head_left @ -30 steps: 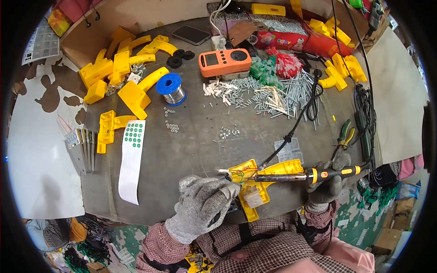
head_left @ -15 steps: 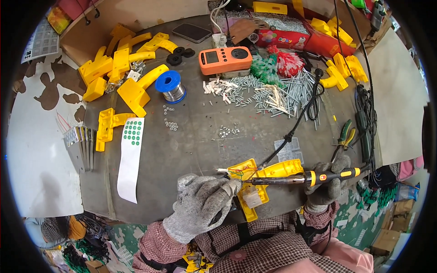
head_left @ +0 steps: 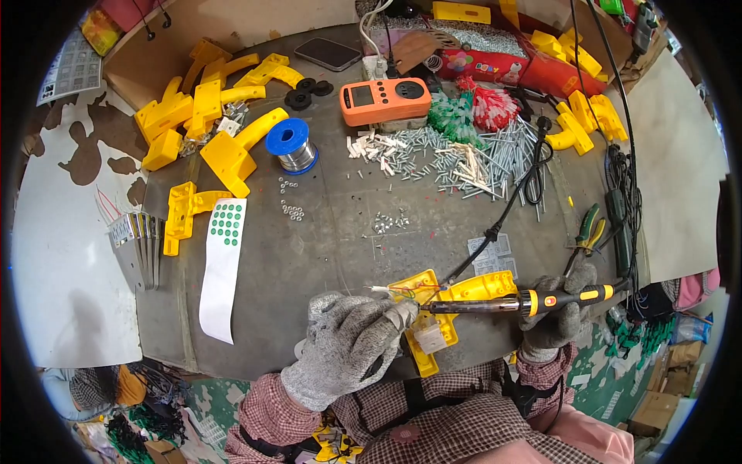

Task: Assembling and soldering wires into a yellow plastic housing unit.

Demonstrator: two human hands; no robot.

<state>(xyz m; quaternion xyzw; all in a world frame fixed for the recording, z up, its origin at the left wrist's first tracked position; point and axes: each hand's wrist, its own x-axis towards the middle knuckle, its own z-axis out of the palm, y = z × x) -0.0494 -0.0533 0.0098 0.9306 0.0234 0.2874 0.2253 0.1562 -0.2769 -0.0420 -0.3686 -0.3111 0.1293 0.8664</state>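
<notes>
My right hand (head_left: 553,313), in a grey glove, is closed round the handle of a black-and-yellow soldering iron (head_left: 483,307). Its barrel points left, and the tip is beside my left fingertips. My left hand (head_left: 352,336), also gloved, is pinched at thin coloured wires (head_left: 417,291); what lies between its fingers is hidden. A fine strand rises above that hand. Beneath the iron lies an open yellow plastic housing (head_left: 483,286) with a black power cord (head_left: 483,243) running into it. A pale block (head_left: 431,337) sits in its lower part.
A blue solder spool (head_left: 287,138), a white strip with green stickers (head_left: 222,271) and yellow housings (head_left: 229,161) lie to the left. Farther back are an orange meter (head_left: 385,101) and a heap of screws (head_left: 479,166). Pliers (head_left: 589,232) rest at right, near cables.
My left hand has shifted very slightly to the right beside the iron's tip. The right hand keeps the soldering iron almost in the same place.
</notes>
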